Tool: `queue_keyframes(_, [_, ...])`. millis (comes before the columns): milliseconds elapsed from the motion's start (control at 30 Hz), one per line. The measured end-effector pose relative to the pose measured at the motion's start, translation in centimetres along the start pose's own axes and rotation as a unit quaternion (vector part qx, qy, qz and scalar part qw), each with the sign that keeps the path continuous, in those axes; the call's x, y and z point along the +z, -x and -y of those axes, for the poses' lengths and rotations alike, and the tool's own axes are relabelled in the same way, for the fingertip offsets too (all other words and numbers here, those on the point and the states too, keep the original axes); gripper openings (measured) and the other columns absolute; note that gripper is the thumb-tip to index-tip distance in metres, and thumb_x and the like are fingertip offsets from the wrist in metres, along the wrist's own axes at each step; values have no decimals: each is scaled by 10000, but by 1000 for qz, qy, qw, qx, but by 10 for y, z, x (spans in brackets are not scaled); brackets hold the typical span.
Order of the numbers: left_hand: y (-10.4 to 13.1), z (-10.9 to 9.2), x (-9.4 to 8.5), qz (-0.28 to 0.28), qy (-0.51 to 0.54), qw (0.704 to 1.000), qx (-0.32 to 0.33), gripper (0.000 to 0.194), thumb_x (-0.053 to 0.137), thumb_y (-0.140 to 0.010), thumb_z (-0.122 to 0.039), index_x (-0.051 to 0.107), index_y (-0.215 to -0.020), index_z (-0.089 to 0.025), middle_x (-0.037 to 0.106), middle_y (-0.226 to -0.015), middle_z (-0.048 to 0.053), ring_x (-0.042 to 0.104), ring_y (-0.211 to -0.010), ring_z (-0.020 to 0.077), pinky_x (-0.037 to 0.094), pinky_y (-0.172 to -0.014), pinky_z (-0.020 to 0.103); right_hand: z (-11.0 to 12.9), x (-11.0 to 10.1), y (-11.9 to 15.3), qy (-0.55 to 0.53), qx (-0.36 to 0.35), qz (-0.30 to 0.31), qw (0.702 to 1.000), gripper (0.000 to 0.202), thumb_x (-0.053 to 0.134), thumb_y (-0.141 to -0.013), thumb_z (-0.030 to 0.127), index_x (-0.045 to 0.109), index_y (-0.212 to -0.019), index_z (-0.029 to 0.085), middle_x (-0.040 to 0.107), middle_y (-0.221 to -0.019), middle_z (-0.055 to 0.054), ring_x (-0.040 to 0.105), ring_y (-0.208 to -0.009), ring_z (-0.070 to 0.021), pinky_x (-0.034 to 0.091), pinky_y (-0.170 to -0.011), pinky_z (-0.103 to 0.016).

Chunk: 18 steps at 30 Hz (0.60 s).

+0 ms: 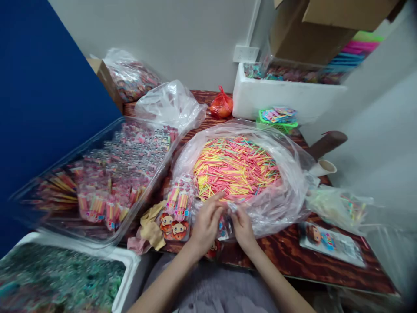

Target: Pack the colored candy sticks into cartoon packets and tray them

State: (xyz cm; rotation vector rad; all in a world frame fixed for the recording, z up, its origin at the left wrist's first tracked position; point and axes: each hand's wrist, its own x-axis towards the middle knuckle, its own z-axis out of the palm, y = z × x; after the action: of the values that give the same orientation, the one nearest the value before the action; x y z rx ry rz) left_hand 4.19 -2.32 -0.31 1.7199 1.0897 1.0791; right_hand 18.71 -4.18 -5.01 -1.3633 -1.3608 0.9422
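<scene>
Close to the table's front edge, a small printed clear packet (224, 229) is between my two hands. My left hand (207, 221) is closed at the packet's left side, its fingertips by the edge of the stick pile. My right hand (241, 224) pinches the packet's upper right edge. Just beyond them is a heap of thin pink, yellow and green sticks (237, 167) in a large open clear plastic bag (289, 174). Left of my left hand lie filled stick packets (179, 202) with printed cartoon faces. My fingers partly hide the held packet.
A clear tray (148, 195) of filled packets stands left, above a white foam box (133, 261). A red bag (221, 104), green basket (286, 126) and another foam box (286, 98) are behind. Right are a paper cup (322, 168) and a flat printed pack (332, 244).
</scene>
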Motion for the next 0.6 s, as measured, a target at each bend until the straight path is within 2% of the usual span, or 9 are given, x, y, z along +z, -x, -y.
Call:
queue_keyframes(67, [-1, 9, -6, -48, 19, 998, -43, 203, 439, -963, -286, 616, -944, -190, 684, -1035, 82, 631, -987, 191, 487, -872, 322, 12, -3, -5, -25, 0, -19, 1000, 197, 468, -941, 342, 620, -903, 223, 648, -865, -35, 599, -873, -204, 467, -809, -308])
queue_keyframes(167, [1, 25, -7, -58, 0, 996, -68, 215, 460, -951, -301, 630, -898, -180, 665, -842, 38, 618, -800, 167, 475, -738, 276, 24, -7, -10, -56, -6, -27, 998, 168, 500, -927, 317, 615, -855, 218, 645, -828, -22, 598, -835, -194, 457, -774, -284])
queue_keyframes(267, [6, 36, -2, -61, -26, 996, -62, 219, 457, -953, -299, 633, -900, -180, 662, -843, 32, 612, -798, 164, 460, -745, 273, 29, -9, -11, -63, -8, -17, 998, 165, 504, -927, 315, 623, -862, 220, 657, -830, -20, 605, -818, -191, 453, -783, -287])
queue_keyframes(367, [9, 38, 0, -68, -35, 995, -60, 233, 435, -963, -303, 626, -904, -183, 656, -845, 32, 613, -796, 163, 459, -752, 276, 32, -11, -10, -64, -11, -9, 998, 161, 496, -936, 305, 628, -894, 224, 666, -864, -23, 607, -829, -191, 448, -801, -295])
queue_keyframes(600, [5, 31, -14, -95, -40, 994, -46, 229, 452, -956, -319, 636, -915, -190, 673, -882, 42, 627, -847, 179, 464, -775, 283, 38, -13, -9, -38, -17, -12, 999, 166, 507, -932, 322, 634, -897, 221, 666, -856, -28, 611, -858, -206, 443, -810, -308])
